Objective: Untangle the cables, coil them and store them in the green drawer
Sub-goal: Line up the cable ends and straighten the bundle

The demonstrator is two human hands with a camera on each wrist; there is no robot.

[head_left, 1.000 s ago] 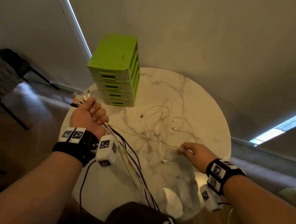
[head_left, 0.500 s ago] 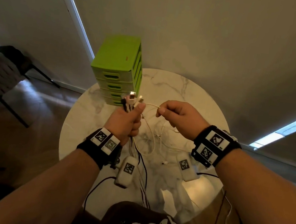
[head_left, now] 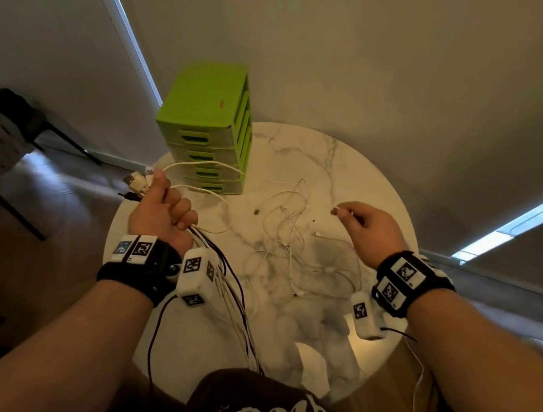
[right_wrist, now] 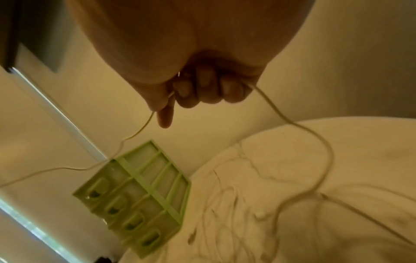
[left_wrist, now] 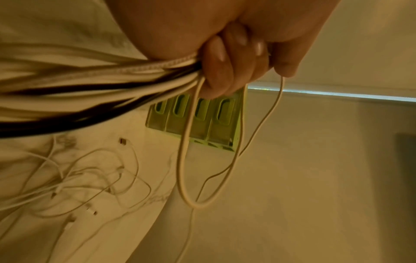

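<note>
My left hand (head_left: 162, 212) grips a bundle of white and black cables (left_wrist: 94, 83), my right hand (head_left: 369, 227) pinches a thin white cable (right_wrist: 299, 128), and loose tangled white cables (head_left: 287, 242) lie on the round marble table (head_left: 363, 176) beside the green plastic drawer unit (head_left: 210, 125)

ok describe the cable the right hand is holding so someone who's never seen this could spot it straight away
On the round marble table, right of the green drawer unit, the right hand is raised above a loose tangle of white cables. The thin white cable runs through its curled fingers. Unlike the bundle the left hand grips, it is a single strand.

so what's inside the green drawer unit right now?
Cannot tell: all four fronts of the green drawer unit look shut, contents hidden. Loose white cables lie on the table.
</note>
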